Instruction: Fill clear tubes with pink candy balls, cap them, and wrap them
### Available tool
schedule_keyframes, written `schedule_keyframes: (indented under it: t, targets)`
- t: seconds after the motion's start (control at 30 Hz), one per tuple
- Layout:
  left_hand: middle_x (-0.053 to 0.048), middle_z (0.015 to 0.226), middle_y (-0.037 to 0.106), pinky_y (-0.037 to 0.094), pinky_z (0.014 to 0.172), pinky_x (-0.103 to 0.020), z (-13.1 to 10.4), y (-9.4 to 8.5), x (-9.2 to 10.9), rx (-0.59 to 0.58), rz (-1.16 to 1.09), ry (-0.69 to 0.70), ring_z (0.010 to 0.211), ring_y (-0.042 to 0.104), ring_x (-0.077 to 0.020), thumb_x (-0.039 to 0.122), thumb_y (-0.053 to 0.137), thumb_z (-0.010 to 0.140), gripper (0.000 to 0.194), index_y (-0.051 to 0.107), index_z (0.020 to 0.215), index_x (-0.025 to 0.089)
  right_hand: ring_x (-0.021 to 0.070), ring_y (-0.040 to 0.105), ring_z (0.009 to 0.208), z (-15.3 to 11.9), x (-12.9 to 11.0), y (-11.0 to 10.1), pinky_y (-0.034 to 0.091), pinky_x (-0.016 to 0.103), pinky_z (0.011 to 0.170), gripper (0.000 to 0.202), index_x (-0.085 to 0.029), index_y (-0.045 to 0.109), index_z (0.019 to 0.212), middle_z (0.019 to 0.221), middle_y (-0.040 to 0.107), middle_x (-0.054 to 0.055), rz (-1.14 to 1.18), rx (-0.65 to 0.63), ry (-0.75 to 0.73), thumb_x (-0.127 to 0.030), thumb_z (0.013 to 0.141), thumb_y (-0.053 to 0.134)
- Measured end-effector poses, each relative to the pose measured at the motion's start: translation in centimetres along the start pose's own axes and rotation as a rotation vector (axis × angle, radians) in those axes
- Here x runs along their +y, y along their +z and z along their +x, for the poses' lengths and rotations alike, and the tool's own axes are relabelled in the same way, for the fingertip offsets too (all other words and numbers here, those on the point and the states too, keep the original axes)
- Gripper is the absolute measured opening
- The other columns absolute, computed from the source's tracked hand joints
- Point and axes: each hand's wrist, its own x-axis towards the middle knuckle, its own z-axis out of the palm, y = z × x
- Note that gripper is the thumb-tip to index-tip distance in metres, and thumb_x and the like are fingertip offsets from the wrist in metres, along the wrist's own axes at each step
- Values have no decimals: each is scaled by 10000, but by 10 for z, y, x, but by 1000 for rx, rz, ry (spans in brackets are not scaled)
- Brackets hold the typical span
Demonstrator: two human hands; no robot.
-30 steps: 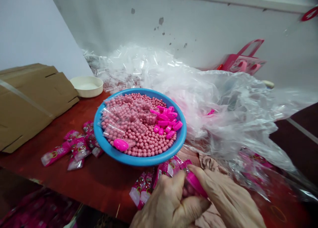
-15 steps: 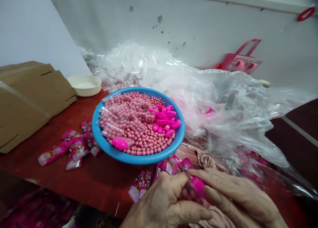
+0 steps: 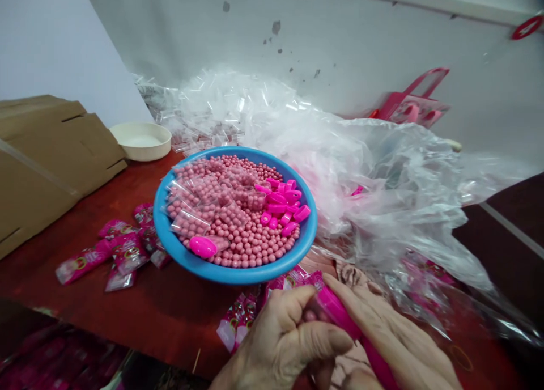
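In front of the basin, my left hand (image 3: pixel 280 339) is closed around a small clear container of pink balls (image 3: pixel 312 313), mostly hidden by the fingers. A bright pink plastic cap (image 3: pixel 335 309) sits at the container's end, and a long pink part runs down from it. My right hand (image 3: pixel 395 333) presses along that cap with its fingers close together; its thumb is partly hidden. Beyond both hands stands a blue basin (image 3: pixel 233 274) of loose pink balls (image 3: pixel 255 248), with filled clear containers (image 3: pixel 191 223) and a heap of pink caps (image 3: pixel 284 200) on top.
Pink printed packets (image 3: pixel 127 251) lie left of the basin, more packets (image 3: pixel 236 322) in front. Cardboard (image 3: pixel 55 152) and a white bowl (image 3: pixel 144 152) stand at left. Clear plastic bags (image 3: pixel 382 180) fill the back and right. The red table's front edge (image 3: pixel 106 336) runs at lower left.
My right hand has shifted slightly left and tilted, showing more of the pink cap and its long part. My left hand keeps hold of the container. The view has shifted slightly.
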Motion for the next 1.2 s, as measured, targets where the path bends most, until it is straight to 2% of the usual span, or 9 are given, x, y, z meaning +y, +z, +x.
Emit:
schedule_keyframes:
  t: [0.1, 0.23, 0.4, 0.5, 0.6, 0.8, 0.97, 1.03, 1.2]
  targets:
    - [60, 472, 466, 301, 410, -180, 2, 0, -3, 40, 111, 18, 404, 408, -58, 508, 667, 725, 383, 596, 756, 133, 238, 690, 914, 2, 1, 2, 561, 319, 821, 556, -119, 365, 1392, 1058, 700, 113, -35, -50, -56, -85, 839, 423]
    - [32, 547, 491, 354, 471, -203, -4, 4, -3, 184, 388, -1, 511, 466, -102, 495, 629, 765, 352, 656, 815, 148, 245, 696, 843, 1, -3, 7, 568, 314, 759, 604, -19, 370, 1351, 947, 703, 159, -127, 5, -90, -20, 754, 460]
    - [27, 572, 484, 320, 524, -252, -17, 8, -2, 362, 683, 31, 578, 442, -149, 464, 663, 743, 269, 660, 831, 211, 222, 706, 721, 2, -9, 7, 580, 285, 709, 507, -102, 465, 1293, 859, 717, 80, -125, 74, -77, -122, 790, 518]
    - [29, 573, 473, 334, 553, -259, -19, 10, -3, 354, 643, 45, 585, 433, -151, 472, 640, 761, 262, 655, 834, 220, 211, 705, 701, 5, -11, 5, 582, 277, 713, 479, -133, 512, 1263, 850, 720, 51, -128, 105, -57, -148, 786, 559]
    - [5, 660, 537, 408, 641, -262, -13, 9, -4, 351, 443, 43, 691, 520, -175, 512, 616, 769, 322, 667, 882, 214, 237, 698, 794, 9, -8, 8, 579, 301, 738, 527, -54, 494, 1259, 926, 710, 115, -138, 79, -53, -185, 758, 591]
    - [-15, 670, 612, 493, 680, -285, 4, 4, -2, 107, 67, 133, 668, 610, -173, 470, 580, 824, 401, 636, 1068, 158, 225, 693, 820, 15, 4, 20, 581, 315, 755, 467, -54, 522, 1147, 916, 701, 151, -41, 51, -12, -296, 753, 583]
    - [-64, 1016, 661, 442, 904, -316, -8, 7, -13, 468, 129, 91, 1012, 585, -246, 455, 651, 770, 447, 631, 1145, 211, 245, 690, 785, 16, 3, 24, 586, 303, 702, 541, 6, 517, 1145, 851, 700, 184, -18, 143, -142, -280, 703, 642]
    - [-49, 1031, 661, 444, 899, -302, -15, 7, -19, 583, 186, 36, 1021, 584, -248, 444, 699, 726, 495, 625, 1179, 259, 246, 687, 740, 13, 2, 26, 586, 306, 676, 629, 19, 500, 1198, 821, 706, 177, -25, 189, -171, -289, 684, 691]
    - [-18, 842, 655, 486, 793, -277, -18, 5, -23, 578, 265, 62, 864, 607, -219, 383, 708, 727, 406, 659, 1118, 285, 265, 684, 728, 3, 6, 31, 582, 321, 652, 855, 31, 359, 1362, 841, 711, 186, -16, 198, -164, -236, 646, 743]
